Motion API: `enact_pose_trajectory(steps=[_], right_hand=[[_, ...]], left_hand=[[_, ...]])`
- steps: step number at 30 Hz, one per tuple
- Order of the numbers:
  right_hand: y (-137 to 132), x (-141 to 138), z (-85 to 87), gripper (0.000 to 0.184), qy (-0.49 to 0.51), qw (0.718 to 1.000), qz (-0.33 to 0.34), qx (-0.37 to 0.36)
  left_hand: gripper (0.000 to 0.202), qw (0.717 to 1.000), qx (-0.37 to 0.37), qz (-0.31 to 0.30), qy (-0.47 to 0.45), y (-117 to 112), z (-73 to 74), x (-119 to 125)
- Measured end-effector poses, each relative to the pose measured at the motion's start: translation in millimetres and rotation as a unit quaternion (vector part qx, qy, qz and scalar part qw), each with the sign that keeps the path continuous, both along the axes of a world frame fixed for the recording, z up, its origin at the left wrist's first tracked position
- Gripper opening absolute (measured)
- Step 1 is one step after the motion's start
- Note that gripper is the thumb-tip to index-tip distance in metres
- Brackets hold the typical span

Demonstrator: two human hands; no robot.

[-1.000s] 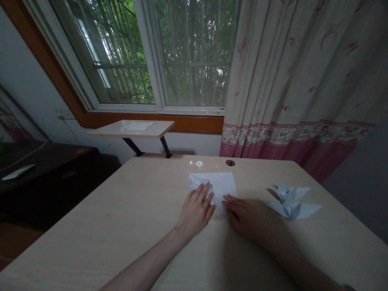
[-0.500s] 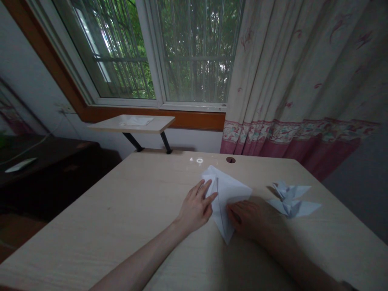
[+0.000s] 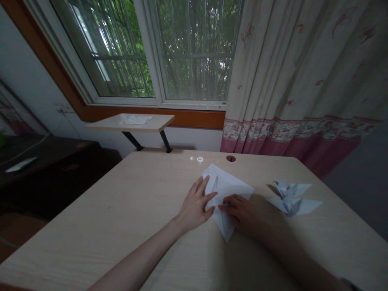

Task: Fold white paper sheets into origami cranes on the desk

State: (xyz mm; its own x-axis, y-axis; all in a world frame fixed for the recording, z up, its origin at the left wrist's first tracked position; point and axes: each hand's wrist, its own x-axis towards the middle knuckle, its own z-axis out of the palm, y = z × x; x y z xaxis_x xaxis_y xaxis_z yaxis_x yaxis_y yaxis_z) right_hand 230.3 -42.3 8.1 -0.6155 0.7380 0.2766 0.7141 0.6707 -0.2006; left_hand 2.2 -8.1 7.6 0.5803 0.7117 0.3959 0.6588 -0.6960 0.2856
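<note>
A partly folded sheet of white paper [image 3: 230,184] lies flat on the desk, its corner pointing toward me. One flap is folded in along its left side, with the flap's edge running down the middle. My left hand [image 3: 197,204] rests on that flap, fingers spread and pressing lightly from the left. From the right, my right hand [image 3: 242,212] lies over the lower part of the paper, its fingers stretched out and the tips near the flap's edge. The two hands are close but apart. Neither grips the sheet.
To the right on the pale wooden desk [image 3: 121,210] are two folded paper cranes [image 3: 292,198], close together. A raised shelf [image 3: 163,121] at the back left bears white paper [image 3: 136,119]. A cable hole [image 3: 230,159] lies near the back edge, by the curtain [image 3: 291,133].
My right hand has shifted left and slightly up, its fingers uncurling toward the flap's edge. My left thumb has spread lower; the paper has hardly moved.
</note>
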Motion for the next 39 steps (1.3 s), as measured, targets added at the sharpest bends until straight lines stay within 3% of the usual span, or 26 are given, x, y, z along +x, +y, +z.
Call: enact_pose_trajectory(steps=[9, 17, 26, 29, 39], right_hand=[[-2.4, 1.8, 1.6, 0.047, -0.023, 0.998, -0.017, -0.049], [-7.1, 7.8, 1.5, 0.039, -0.015, 0.999, -0.011, -0.032], [-1.7, -4.0, 3.4, 0.02, 0.079, 0.995, -0.068, 0.009], [1.1, -7.6, 2.9, 0.01, 0.05, 0.993, -0.109, 0.0], [10.6, -5.9, -10.8, 0.019, -0.003, 0.994, -0.112, -0.014]], left_hand=[[0.065, 1.0, -0.014, -0.019, 0.0, 0.6, -0.6, -0.6], [0.082, 0.999, 0.017, -0.008, 0.035, -5.3, -8.0, 1.3], [0.084, 0.999, -0.008, -0.015, 0.05, -11.5, -2.7, 4.0], [0.091, 0.999, -0.011, -0.013, 0.048, -10.5, -3.9, 4.4], [0.094, 0.999, -0.011, -0.03, 0.021, -9.5, -2.7, 4.9]])
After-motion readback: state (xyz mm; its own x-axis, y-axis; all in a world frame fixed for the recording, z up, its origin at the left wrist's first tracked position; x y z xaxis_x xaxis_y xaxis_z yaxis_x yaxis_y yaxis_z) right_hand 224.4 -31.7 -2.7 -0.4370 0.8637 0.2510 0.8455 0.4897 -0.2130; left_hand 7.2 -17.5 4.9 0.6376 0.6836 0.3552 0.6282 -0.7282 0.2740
